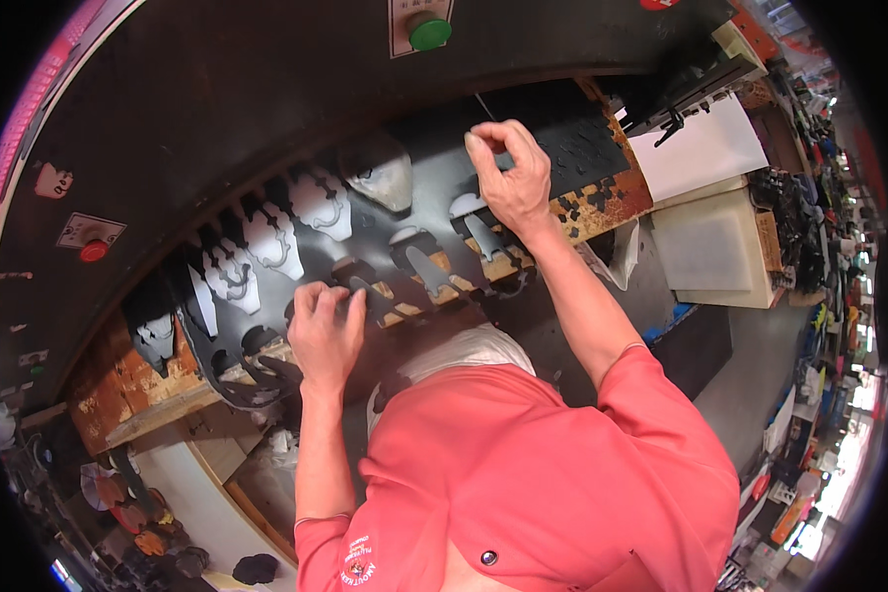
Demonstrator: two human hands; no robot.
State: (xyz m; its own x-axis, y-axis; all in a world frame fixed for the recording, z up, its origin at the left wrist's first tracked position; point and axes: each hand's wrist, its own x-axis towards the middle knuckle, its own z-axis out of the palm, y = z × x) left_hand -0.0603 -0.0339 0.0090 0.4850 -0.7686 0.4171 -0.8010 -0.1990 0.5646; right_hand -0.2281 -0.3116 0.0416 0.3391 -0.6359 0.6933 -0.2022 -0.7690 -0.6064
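A black sheet (434, 202) with rows of cut-out shapes lies over the worktable. My left hand (324, 331) is at its front edge, fingers bent and thumb to one side, closed over a dark bit I cannot make out. Farther right, my right hand (513, 178) hovers above the sheet with thumb and forefinger pinched together; anything between them is too small to name. Grey tongue-shaped pieces (426, 268) show in the openings between my hands. Several white cut pieces (270, 240) with dark curved outlines lie left of centre. A pale rounded block (380, 178) sits behind them.
A broad dark machine beam (237, 84) spans the far side, bearing a green button (429, 33) and a red button (94, 251). Black scraps litter the worn wooden board (602, 202) at right. Beyond lie white paper (701, 148) and a pale box (710, 252).
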